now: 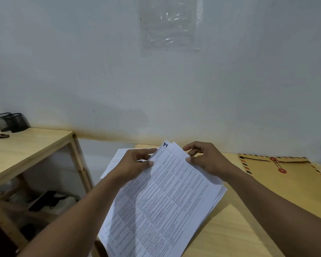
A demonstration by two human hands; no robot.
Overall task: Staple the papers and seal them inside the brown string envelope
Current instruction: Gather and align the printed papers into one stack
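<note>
The papers (163,197), a stack of printed sheets with tables of small text, are lying tilted in the lower centre of the frame, above the wooden table (228,234). A blue mark is showing at the top corner of the first sheet. The left hand (135,164) is holding the upper left edge of the stack, with its fingers (146,152) closed on the paper. The right hand (206,158) is gripping the upper right edge, its thumb pressing on top and the other fingers curling behind the sheets. One more white sheet (117,158) is lying behind the left hand. The brown string envelope (289,182) is resting flat on the table at the right of the frame, well apart from the papers, with its two red buttons facing up. At the left, two black mesh cups (10,122) are standing on a wooden shelf unit (32,145) beside the wall.
</note>
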